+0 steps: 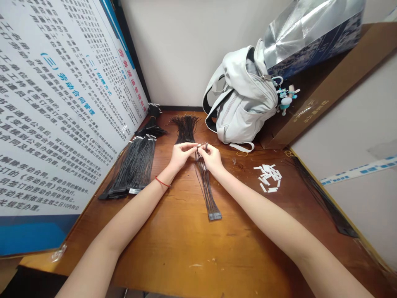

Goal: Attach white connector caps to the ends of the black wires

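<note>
My left hand [182,155] and my right hand [212,158] meet at the middle of the table, fingertips pinched together at the upper ends of a wire harness [204,182]. Its thin dark wires run down toward me to a flat black connector [215,216] lying on the wood. Several wire ends poke up past the right fingers. Whether a small white piece sits between the fingertips is too small to tell. Just beyond my hands lies a bundle of black wires [186,127] with bare metal-looking tips. Small white connectors [268,177] lie in a loose pile to the right.
Finished-looking black harnesses with white ends [136,165] lie at the left, a tied bundle [152,120] behind them. A white backpack [240,95] and a brown box [310,103] stand at the back right. More black wires [325,203] lie along the right panel. A printed board [62,103] borders the left.
</note>
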`<state>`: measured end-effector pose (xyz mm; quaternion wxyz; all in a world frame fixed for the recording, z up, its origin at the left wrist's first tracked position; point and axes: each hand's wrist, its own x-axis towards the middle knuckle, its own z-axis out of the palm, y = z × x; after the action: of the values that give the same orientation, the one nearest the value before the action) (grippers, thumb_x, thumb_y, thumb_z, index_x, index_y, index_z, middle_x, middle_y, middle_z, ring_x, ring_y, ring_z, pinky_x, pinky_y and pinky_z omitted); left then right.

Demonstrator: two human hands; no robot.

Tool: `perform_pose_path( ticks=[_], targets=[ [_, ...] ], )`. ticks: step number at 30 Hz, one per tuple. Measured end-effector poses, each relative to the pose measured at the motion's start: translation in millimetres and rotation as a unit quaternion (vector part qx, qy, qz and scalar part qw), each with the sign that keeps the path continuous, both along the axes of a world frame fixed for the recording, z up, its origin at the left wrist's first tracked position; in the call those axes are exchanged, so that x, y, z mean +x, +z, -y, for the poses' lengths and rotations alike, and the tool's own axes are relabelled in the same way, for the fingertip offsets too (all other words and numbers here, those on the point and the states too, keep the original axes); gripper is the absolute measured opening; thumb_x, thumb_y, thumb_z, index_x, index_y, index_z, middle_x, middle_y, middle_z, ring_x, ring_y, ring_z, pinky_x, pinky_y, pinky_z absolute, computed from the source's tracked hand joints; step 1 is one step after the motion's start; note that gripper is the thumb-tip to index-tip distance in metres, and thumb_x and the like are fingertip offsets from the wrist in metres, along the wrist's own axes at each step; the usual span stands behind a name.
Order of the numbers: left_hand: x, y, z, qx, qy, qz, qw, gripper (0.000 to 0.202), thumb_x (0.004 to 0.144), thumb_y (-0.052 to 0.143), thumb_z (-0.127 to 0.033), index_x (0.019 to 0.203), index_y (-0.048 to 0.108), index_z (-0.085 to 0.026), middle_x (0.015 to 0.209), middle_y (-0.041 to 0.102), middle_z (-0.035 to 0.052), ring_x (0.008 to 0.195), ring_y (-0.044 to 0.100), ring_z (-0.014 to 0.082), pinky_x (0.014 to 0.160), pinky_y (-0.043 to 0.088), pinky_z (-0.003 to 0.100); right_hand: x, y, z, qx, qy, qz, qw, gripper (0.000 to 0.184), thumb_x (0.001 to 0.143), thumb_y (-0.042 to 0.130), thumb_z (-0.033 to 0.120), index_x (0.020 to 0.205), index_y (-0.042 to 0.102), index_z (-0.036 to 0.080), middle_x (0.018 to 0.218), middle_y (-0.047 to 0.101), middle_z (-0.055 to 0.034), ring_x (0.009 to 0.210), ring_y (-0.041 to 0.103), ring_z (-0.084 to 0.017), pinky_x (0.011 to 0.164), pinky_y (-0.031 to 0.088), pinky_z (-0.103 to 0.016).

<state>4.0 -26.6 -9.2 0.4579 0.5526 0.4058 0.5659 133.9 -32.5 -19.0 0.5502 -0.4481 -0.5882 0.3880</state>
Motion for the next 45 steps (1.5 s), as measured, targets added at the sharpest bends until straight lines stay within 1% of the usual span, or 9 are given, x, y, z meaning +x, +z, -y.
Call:
perform_pose_path(
  ticks=[7,12,17,24,28,31,34,37,45],
  targets=[
    [0.5,-1.9,-1.3,-0.03,-0.031,0.024,0.999,0.045,0.054,0.077,-0.035,0.093,0.068,-0.014,0.087,0.07,0.0075,0.08,0.064,0.0181,0.078,0.049,0.031,-0.5,1.4,-0.5,-0.013,-0.008,-0.056,0.998,0.026,0.071,0.058,0.043,0.074,0.056,0.018,0.072,0.06,-0.001,0.067,0.055,-0.015,0.064,0.045,-0.026],
    [2.9,-1.9,0.1,-0.043,-0.128,-0.04,0.99,0.03,0.056,0.076,-0.038,0.068,0.065,-0.012,0.07,0.067,0.0052,0.064,0.061,0.0147,0.067,0.048,0.027,0.0,2.7,-0.5,-0.046,-0.014,-0.1,0.994,0.033,0.07,0.06,0.049,0.077,0.057,0.018,0.076,0.062,-0.0032,0.071,0.057,-0.017,0.064,0.047,-0.028],
    [1.6,-1.1,-2.8,-0.051,-0.02,0.058,0.997,0.031,0.058,0.074,-0.039,0.068,0.057,-0.014,0.064,0.063,0.0019,0.061,0.059,0.0124,0.062,0.048,0.024,0.0,5.7,0.7,-0.056,0.051,-0.076,0.994,0.032,0.065,0.064,0.047,0.073,0.055,0.018,0.069,0.059,-0.001,0.065,0.056,-0.015,0.062,0.046,-0.026],
    [-8.1,-5.7,-15.5,-0.019,0.152,0.188,0.97,0.031,0.063,0.071,-0.035,0.075,0.05,-0.015,0.069,0.061,0.0008,0.064,0.061,0.0109,0.067,0.049,0.024,-1.6,11.9,9.2,-0.047,0.159,0.064,0.984,0.021,0.067,0.061,0.037,0.066,0.055,0.016,0.058,0.056,0.0022,0.051,0.049,-0.011,0.052,0.039,-0.023],
    [-8.1,-0.4,-10.9,-0.058,0.069,0.165,0.982,0.035,0.064,0.07,-0.04,0.081,0.054,-0.015,0.07,0.062,0.0019,0.062,0.06,0.0119,0.062,0.048,0.025,-1.5,8.9,7.8,-0.052,0.148,0.022,0.987,0.024,0.068,0.062,0.04,0.069,0.054,0.017,0.06,0.058,0.001,0.055,0.055,-0.013,0.054,0.043,-0.024],
    [-4.9,6.1,-3.1,-0.067,-0.041,0.077,0.994,0.036,0.059,0.074,-0.041,0.076,0.059,-0.013,0.068,0.063,0.0029,0.061,0.058,0.0121,0.061,0.047,0.025,-0.2,7.0,5.3,-0.04,0.101,-0.045,0.993,0.029,0.069,0.063,0.045,0.073,0.054,0.018,0.065,0.06,-0.0005,0.062,0.059,-0.015,0.06,0.048,-0.026],
    [-3.0,9.1,1.1,-0.056,-0.092,0.025,0.994,0.035,0.056,0.077,-0.04,0.071,0.062,-0.013,0.065,0.063,0.0026,0.06,0.058,0.0125,0.062,0.048,0.025,1.3,6.7,3.5,-0.021,0.045,-0.078,0.996,0.03,0.07,0.064,0.047,0.076,0.053,0.019,0.071,0.062,-0.0018,0.068,0.061,-0.016,0.065,0.05,-0.027],
    [-3.5,6.6,-0.7,-0.064,-0.073,0.033,0.995,0.037,0.055,0.077,-0.043,0.072,0.061,-0.014,0.064,0.064,0.0025,0.058,0.058,0.0131,0.059,0.048,0.026,1.3,6.4,2.5,-0.014,0.032,-0.081,0.996,0.032,0.069,0.064,0.049,0.076,0.053,0.019,0.075,0.063,-0.0027,0.073,0.063,-0.017,0.07,0.05,-0.029],
    [-5.8,-0.8,-6.8,-0.071,0.018,0.089,0.993,0.042,0.056,0.074,-0.046,0.078,0.062,-0.012,0.065,0.064,0.0037,0.054,0.059,0.0116,0.052,0.046,0.022,0.1,6.9,3.1,-0.042,0.153,0.006,0.987,0.022,0.065,0.066,0.034,0.074,0.056,0.017,0.072,0.064,-0.0026,0.069,0.061,-0.016,0.067,0.048,-0.029]
  ],
)
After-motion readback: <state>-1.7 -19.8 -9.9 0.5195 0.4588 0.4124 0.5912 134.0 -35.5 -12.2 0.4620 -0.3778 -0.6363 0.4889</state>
